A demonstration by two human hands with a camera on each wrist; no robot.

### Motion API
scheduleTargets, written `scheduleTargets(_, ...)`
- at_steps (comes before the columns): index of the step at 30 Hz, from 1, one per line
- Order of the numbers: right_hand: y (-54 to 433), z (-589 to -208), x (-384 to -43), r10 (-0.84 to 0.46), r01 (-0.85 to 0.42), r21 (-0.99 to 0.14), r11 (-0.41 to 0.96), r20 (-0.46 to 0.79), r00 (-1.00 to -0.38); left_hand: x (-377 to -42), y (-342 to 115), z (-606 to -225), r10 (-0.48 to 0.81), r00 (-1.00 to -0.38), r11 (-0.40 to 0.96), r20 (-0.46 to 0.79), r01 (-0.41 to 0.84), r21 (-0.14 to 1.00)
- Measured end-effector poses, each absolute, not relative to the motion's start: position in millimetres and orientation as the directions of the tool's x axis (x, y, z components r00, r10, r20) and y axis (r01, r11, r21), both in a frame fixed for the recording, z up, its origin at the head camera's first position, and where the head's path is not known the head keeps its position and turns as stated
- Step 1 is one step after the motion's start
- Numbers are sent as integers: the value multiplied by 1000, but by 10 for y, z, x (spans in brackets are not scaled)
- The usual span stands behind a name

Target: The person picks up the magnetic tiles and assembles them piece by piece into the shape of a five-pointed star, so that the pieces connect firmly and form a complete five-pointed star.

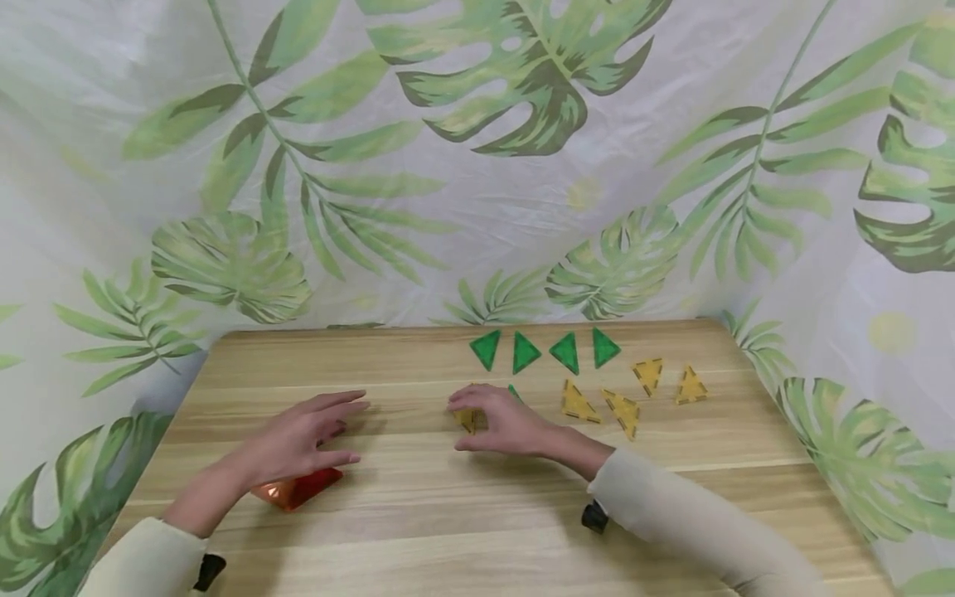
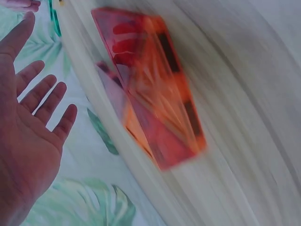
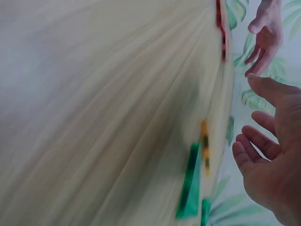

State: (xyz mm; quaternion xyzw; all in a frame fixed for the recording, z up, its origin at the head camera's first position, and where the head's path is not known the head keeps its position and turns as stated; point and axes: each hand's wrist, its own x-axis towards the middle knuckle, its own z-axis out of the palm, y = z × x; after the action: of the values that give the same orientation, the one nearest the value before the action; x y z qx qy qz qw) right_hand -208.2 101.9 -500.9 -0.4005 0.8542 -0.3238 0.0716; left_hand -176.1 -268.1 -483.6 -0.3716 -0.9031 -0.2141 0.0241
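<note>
My left hand, fingers spread and bent forward, hovers above the left part of the wooden table. Beneath it, partly hidden by the hand, sits a folded shape of see-through red and orange tiles; the left wrist view shows its slanting panels apart from the palm. My right hand is above the table's middle, fingers relaxed and thumb apart, holding nothing. A yellow triangle tile shows between its fingers and thumb from above, lying on the table, and a green triangle tile peeks out behind the hand.
Several green triangle tiles lie in a row near the table's back edge. Several yellow triangle tiles are scattered at the right. A leaf-patterned cloth hangs behind and beside the table.
</note>
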Motion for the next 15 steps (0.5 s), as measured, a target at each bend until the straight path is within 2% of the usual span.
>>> scheduleTargets(4, 1309, -5033, -2088, -697, -629, -592, 504, 151, -701, -1799, -2510, -4858, 659, -726, 638, 195, 678, 366)
scheduleTargets(10, 1598, -5096, -2121, -642, -608, -569, 554, 174, -747, -1865, -2272, -4897, 632, -771, 678, 82, 600, 425)
scheduleTargets(15, 1711, -5170, -2158, -610, -591, -539, 601, 169, -774, -1968, -2066, -4917, 649, -761, 670, 31, 590, 451)
